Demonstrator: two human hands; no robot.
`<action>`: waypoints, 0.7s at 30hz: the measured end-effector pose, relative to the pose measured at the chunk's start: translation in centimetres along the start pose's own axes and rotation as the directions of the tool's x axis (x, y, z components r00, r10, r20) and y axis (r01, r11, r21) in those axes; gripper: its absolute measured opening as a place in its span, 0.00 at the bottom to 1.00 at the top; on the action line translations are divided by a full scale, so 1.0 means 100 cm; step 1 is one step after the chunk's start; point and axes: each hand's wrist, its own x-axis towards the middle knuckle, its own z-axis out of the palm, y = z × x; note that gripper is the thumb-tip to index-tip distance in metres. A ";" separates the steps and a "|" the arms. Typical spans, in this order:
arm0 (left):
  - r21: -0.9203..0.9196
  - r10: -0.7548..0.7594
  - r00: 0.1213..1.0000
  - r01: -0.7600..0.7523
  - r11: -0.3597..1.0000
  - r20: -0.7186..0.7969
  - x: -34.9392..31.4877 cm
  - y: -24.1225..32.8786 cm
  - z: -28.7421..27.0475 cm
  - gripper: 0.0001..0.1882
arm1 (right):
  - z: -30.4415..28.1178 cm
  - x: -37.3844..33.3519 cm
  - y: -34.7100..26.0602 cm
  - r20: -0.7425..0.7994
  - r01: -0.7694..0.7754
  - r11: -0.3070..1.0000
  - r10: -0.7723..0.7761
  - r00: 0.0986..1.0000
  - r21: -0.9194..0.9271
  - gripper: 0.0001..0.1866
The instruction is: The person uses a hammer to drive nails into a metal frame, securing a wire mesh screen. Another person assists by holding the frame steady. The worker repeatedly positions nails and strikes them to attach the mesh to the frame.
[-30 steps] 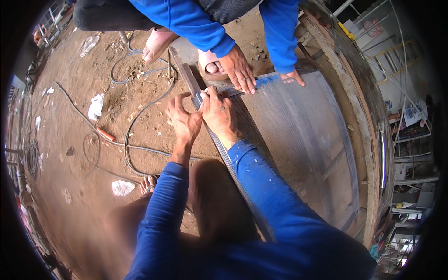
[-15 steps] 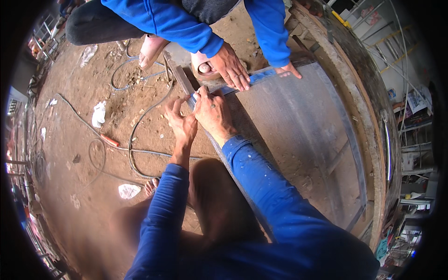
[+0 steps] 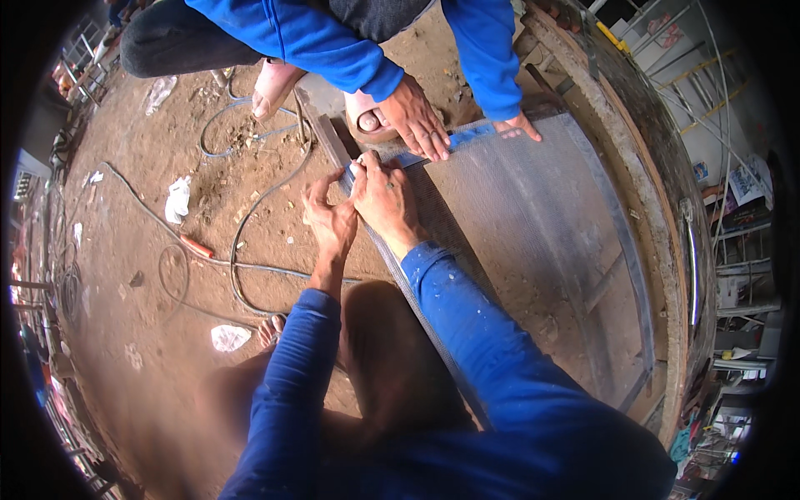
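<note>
A grey wire mesh sheet (image 3: 508, 200) lies over a rectangular metal frame (image 3: 627, 229). At the frame's near left corner, my right hand (image 3: 385, 202) is closed with its fingers curled on the edge of the mesh. Just left of it, my left hand (image 3: 332, 221) pinches at the same edge, thumb and fingertips meeting close to the right hand's fingers. What lies between the fingertips is partly hidden. Across from me, a co-worker's hand (image 3: 417, 121) presses flat on the blue far strip (image 3: 469, 134) of the frame. The co-worker's other hand (image 3: 518, 127) rests farther right on the mesh.
Dirt floor (image 3: 167, 275) spreads to the left, with a cable (image 3: 242, 221), an orange-red handled piece (image 3: 197, 247) and white scraps (image 3: 177, 201). A long wooden edge (image 3: 658, 192) runs along the right. The co-worker's sandalled foot (image 3: 367, 117) stands near the far corner.
Both my hands have shifted very slightly toward me along the mesh edge, and the left fingers have drawn closer together. The co-worker's hands stay pressed in about the same place.
</note>
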 end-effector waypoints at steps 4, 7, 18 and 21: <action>-0.004 -0.055 0.998 0.055 0.998 0.008 0.001 0.021 -0.004 0.24 | 0.011 -0.001 0.012 -0.031 0.039 0.999 -0.039 0.999 -0.007 0.06; 0.028 0.068 0.997 -0.069 0.997 0.038 0.008 0.021 -0.011 0.27 | 0.009 -0.003 0.009 -0.052 0.093 0.984 -0.101 0.993 -0.151 0.05; 0.207 -0.008 0.962 -0.051 0.977 0.274 0.025 0.020 -0.035 0.26 | -0.015 0.011 0.004 0.203 -0.294 0.906 0.240 0.949 0.304 0.13; 0.209 0.015 0.970 -0.068 0.976 0.244 0.024 0.017 -0.037 0.27 | -0.036 0.023 -0.010 0.318 -0.346 0.871 0.237 0.918 0.349 0.12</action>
